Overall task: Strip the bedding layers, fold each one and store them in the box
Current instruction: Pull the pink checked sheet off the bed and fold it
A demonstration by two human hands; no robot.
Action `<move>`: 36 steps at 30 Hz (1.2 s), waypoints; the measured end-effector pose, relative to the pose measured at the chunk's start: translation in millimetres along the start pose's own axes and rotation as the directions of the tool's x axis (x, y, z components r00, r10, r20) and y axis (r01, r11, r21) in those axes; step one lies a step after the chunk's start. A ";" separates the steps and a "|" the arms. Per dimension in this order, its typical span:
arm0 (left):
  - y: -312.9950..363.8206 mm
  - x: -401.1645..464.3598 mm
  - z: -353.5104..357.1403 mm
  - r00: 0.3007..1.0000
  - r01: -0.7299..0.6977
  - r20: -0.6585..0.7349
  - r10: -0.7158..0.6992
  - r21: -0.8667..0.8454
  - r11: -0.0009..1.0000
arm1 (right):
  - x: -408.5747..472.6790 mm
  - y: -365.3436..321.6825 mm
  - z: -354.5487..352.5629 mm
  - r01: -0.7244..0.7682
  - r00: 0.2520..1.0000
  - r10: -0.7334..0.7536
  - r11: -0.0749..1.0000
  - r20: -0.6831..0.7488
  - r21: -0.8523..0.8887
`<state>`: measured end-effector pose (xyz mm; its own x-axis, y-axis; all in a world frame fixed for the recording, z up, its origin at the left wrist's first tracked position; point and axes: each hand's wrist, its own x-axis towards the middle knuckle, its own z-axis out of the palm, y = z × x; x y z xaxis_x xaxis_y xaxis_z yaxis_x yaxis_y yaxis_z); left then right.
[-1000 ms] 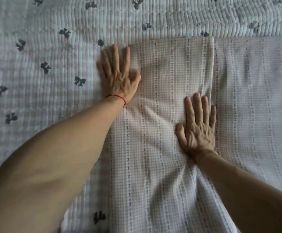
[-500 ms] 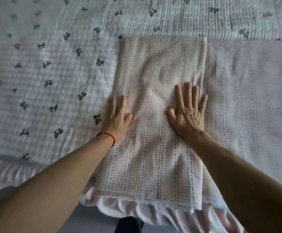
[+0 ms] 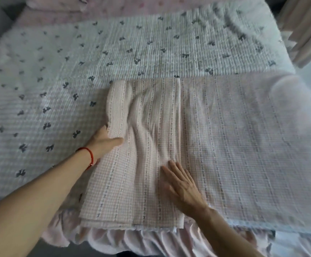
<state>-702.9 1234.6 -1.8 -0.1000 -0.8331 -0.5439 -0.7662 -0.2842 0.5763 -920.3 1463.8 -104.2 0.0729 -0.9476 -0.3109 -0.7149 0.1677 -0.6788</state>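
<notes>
Both hands shifted: left hand [image 3: 105, 140] now grips the checked sheet's [image 3: 143, 145] left fold, right hand [image 3: 183, 184] flat; another fold starting

Soft matt cloth all over.
The sheet [image 3: 151, 145] is thin woven check with stitched stripes; the quilt [image 3: 151, 43] beneath is puckered, ribbed cotton; the frill [image 3: 113, 240] looks smooth.

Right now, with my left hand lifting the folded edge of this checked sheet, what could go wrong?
1. The left hand grips only one spot of the checked sheet, so the far end may sag and fold crooked.
2. The near edge lies at the bed's ruffle; if the flat right hand lifts, layers might slide off.
</notes>
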 end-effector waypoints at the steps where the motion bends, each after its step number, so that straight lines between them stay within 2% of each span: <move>1: 20.2 -12.3 1.6 0.998 -0.052 0.032 0.054 -0.045 0.998 | -2.4 -0.5 -11.0 -0.001 1.000 0.005 0.993 -0.030 0.119; 6: 111.6 -67.9 37.8 0.962 -0.234 0.082 0.262 -0.256 0.938 | -21.5 -3.4 -80.8 -0.109 0.984 0.167 0.838 -0.062 0.534; 10: 170.0 -101.5 98.2 0.913 -0.374 0.058 0.403 -0.275 0.886 | -44.4 6.6 -135.1 -0.103 0.964 0.261 0.546 -0.052 0.831; 13: 213.1 -124.4 153.4 0.876 -0.454 0.055 0.479 -0.240 0.858 | -68.1 17.3 -177.3 -0.077 0.971 0.240 0.359 -0.012 0.930; 15: 238.8 -136.7 195.4 0.854 -0.492 0.073 0.515 -0.209 0.845 | -87.1 33.5 -201.9 -0.024 0.962 0.269 0.236 -0.042 0.971; 17: 255.1 -139.7 240.3 0.855 -0.479 0.132 0.502 -0.172 0.861 | -102.4 55.8 -219.3 0.070 0.931 0.347 0.128 -0.111 0.989; 19: 260.6 -139.3 279.9 0.842 -0.442 0.260 0.473 -0.171 0.881 | -116.9 83.5 -226.6 0.085 0.874 0.474 0.070 -0.108 0.994; 21: 251.0 -131.1 309.7 0.825 -0.416 0.354 0.441 -0.147 0.897 | -133.9 105.6 -223.3 -0.027 0.855 0.516 0.140 -0.050 0.990; 22: 240.4 -123.6 315.7 0.828 -0.433 0.365 0.426 -0.067 0.899 | -139.8 115.7 -218.4 -0.119 0.802 0.598 0.195 -0.022 0.974; 23: 226.7 -113.4 320.8 0.843 -0.465 0.340 0.417 0.068 0.883 | -148.0 128.4 -213.4 -0.184 0.757 0.652 0.289 -0.053 0.939; 24: 210.4 -103.7 320.3 0.860 -0.490 0.283 0.425 0.220 0.844 | -154.2 141.1 -205.3 -0.264 0.745 0.662 0.406 -0.083 0.875; 26: 179.3 -85.6 308.8 0.868 -0.491 0.188 0.459 0.453 0.744 | -163.3 155.5 -195.9 -0.371 0.768 0.632 0.568 -0.102 0.734; 28: 156.3 -66.3 294.2 0.888 -0.441 0.164 0.429 0.564 0.698 | -167.6 160.8 -192.1 -0.391 0.780 0.616 0.616 -0.109 0.684; 30: 142.9 -46.3 279.8 0.913 -0.398 0.174 0.370 0.586 0.706 | -166.8 170.0 -190.5 -0.395 0.780 0.611 0.652 -0.138 0.647; 31: 139.9 -36.9 273.9 0.919 -0.387 0.179 0.350 0.570 0.725 | -164.1 179.0 -191.6 -0.454 0.773 0.621 0.685 -0.130 0.570; 33: 138.8 -23.9 268.7 0.927 -0.373 0.178 0.329 0.517 0.770 | -154.1 190.6 -204.0 -0.619 0.763 0.645 0.710 0.040 0.336; 35: 140.5 -12.9 267.3 0.937 -0.349 0.166 0.308 0.479 0.805 | -135.6 183.9 -223.1 -0.688 0.719 0.653 0.717 0.239 0.113; 36: 142.8 -3.4 269.4 0.941 -0.337 0.154 0.300 0.449 0.827 | -119.8 180.1 -232.6 -0.698 0.698 0.678 0.716 0.230 0.008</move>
<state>-983.0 1324.7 -82.0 -0.4216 -0.7967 -0.4330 -0.8854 0.2586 0.3862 -1219.5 1544.4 -34.4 -0.2736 -0.4856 -0.8303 -0.5571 0.7837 -0.2748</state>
